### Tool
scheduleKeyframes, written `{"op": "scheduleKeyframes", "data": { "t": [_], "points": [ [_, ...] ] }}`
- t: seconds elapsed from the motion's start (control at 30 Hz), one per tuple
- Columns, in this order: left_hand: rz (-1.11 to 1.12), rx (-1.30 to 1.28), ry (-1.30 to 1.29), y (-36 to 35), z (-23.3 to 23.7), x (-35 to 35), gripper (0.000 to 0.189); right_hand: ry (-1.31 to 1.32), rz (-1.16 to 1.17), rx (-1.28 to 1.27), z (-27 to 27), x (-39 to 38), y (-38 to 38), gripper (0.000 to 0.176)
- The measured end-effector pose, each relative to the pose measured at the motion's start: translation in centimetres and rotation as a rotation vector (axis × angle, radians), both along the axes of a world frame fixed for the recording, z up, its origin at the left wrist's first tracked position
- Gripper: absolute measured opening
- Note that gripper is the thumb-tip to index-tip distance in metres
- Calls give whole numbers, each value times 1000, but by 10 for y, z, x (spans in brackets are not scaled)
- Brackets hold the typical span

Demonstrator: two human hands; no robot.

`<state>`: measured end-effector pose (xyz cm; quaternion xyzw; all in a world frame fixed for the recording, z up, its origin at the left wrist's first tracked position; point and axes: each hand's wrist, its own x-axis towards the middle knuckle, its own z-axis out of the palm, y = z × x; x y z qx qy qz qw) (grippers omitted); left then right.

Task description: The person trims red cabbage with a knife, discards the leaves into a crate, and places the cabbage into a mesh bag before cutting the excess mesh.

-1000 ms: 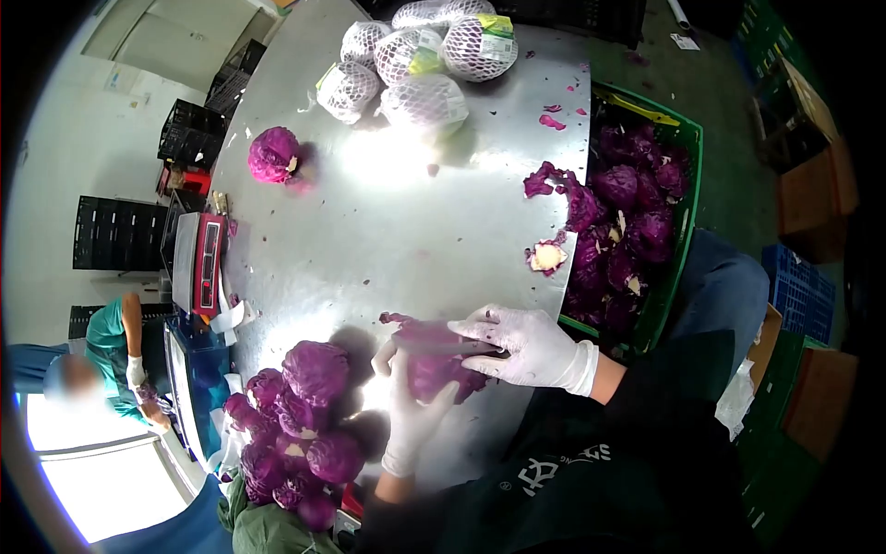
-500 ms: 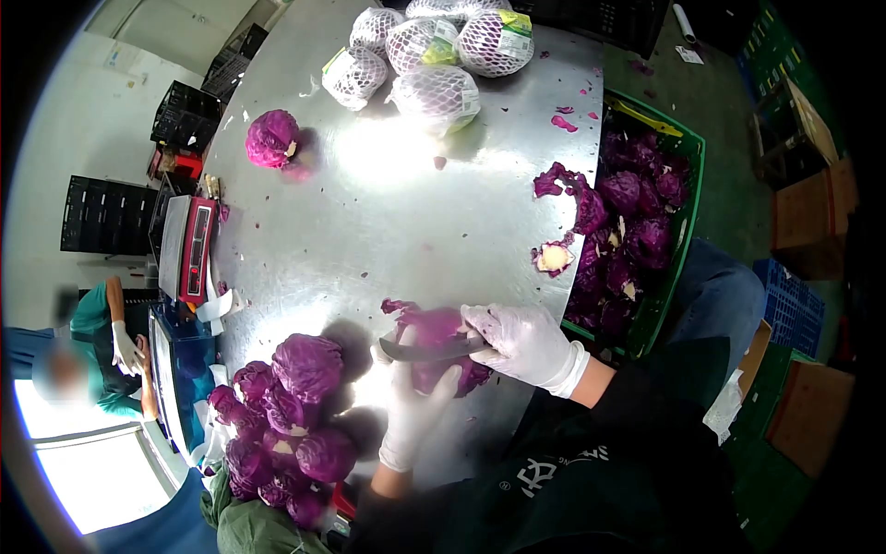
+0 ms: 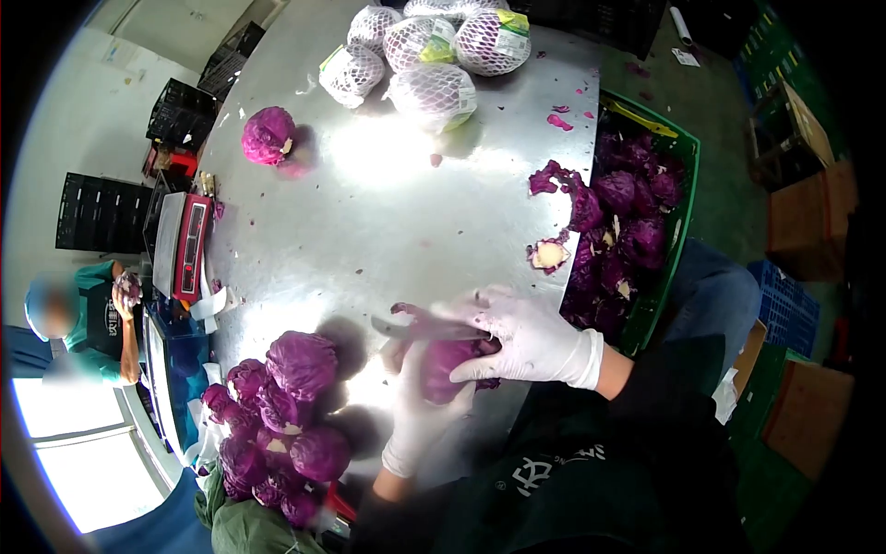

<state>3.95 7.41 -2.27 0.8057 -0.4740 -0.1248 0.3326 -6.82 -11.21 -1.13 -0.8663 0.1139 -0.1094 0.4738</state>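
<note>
My left hand (image 3: 415, 415), in a white glove, holds a red cabbage (image 3: 445, 369) from below and the left, above the metal table (image 3: 369, 240). My right hand (image 3: 531, 340), gloved too, has a knife (image 3: 429, 327) in its grip, its blade lying across the top of the cabbage and blurred by motion. The right fingers and thumb also press on the cabbage's right side. A loose purple leaf sticks up behind the blade. Left of my hands is a pile of red cabbages (image 3: 302, 366).
Net-wrapped cabbages (image 3: 432, 97) stand at the far end, a single cabbage (image 3: 268, 136) at the far left. A green crate (image 3: 685, 231) of cabbages and leaves adjoins the right edge. Beyond the red scale (image 3: 192, 247), a co-worker (image 3: 97, 319) holds a cabbage.
My right hand has turned and closed over the cabbage's right side, and the blade has shifted slightly left and up. The co-worker has raised their hands and now holds a cabbage.
</note>
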Motion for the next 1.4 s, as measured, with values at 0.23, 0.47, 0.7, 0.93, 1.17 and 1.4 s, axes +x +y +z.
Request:
{"op": "scheduleKeyframes", "data": {
  "t": [0.23, 0.47, 0.7, 0.93, 1.17, 1.4],
  "points": [
    [-154, -135, 245, -7, 5, -5, 100, -42, 0, -161, 0, -6, -4, 48],
    [-123, -53, 334, -6, -2, -3, 102, -190, -91, -337, -27, -19, -13, 48],
    [-266, 66, -7, -16, 16, 1, 111, 24, -235, -242, -25, -12, -3, 18],
    [-26, -36, 278, 11, -5, 6, 101, 38, -765, 184, -67, -42, -74, 21],
    [283, -332, 1129, -12, -14, -15, 82, -119, -654, -161, -2, -68, -40, 52],
    [403, -327, 1238, -29, -9, -36, 64, -189, -445, 344, -22, -63, 14, 23]
  ]
}}
